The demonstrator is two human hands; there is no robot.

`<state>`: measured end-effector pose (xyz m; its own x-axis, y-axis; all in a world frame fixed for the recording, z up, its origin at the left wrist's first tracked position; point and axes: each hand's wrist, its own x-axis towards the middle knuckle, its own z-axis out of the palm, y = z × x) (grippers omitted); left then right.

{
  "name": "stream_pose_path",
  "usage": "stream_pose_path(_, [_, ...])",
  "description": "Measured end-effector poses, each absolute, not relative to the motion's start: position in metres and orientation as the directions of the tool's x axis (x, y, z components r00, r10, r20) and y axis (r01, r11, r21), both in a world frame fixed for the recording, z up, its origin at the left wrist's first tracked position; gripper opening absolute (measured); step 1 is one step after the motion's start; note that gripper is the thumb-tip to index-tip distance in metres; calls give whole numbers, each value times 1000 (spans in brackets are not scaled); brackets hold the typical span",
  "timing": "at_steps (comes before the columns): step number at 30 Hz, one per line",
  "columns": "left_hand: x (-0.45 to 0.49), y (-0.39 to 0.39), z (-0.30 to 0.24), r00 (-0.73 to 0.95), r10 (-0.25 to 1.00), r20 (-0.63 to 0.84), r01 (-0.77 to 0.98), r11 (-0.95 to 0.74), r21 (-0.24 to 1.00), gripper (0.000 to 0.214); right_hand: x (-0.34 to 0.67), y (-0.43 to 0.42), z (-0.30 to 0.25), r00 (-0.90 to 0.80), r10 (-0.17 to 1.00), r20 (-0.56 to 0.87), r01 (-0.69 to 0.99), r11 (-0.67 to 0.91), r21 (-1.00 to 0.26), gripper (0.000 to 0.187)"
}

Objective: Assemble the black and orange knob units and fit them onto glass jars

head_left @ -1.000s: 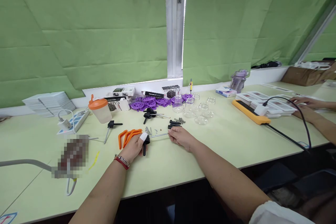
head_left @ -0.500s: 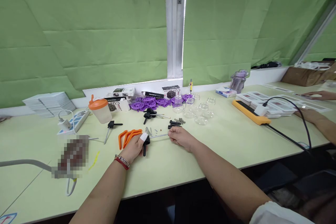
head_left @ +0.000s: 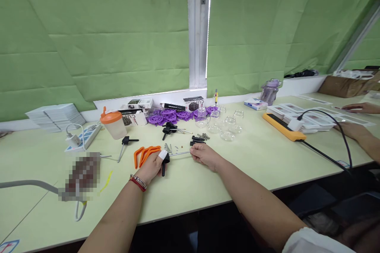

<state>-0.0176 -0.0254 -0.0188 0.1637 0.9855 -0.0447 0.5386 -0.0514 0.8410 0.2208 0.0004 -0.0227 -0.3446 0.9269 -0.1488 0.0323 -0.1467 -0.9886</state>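
While the metal rod [head_left: 179, 153] stays in place over the table [head_left: 237, 170], the left hand [head_left: 152, 166] remains closed on its black fitting [head_left: 163, 169] and the right hand [head_left: 205, 155] pinches its opposite end. Neither has shifted; work apparently holds at the same step. Beyond the yellow power strip [head_left: 282, 127], a co-worker's hands [head_left: 353, 129] have spread apart.

Over the table [head_left: 252, 166], a rod [head_left: 179, 153] runs between the left hand [head_left: 152, 166] and the right hand [head_left: 207, 155]. Springs [head_left: 203, 136] lie behind the right hand, cups [head_left: 227, 137] right of the springs. A box [head_left: 138, 118] stands between the shaker [head_left: 115, 128] and the discs [head_left: 168, 114].
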Motion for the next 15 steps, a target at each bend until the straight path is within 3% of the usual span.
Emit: stream_pose_path(15, [-18, -25, -19, 163, 986, -36, 512, -53, 857, 45, 221, -2, -17, -375, 912, -168, 42, -164, -986, 27])
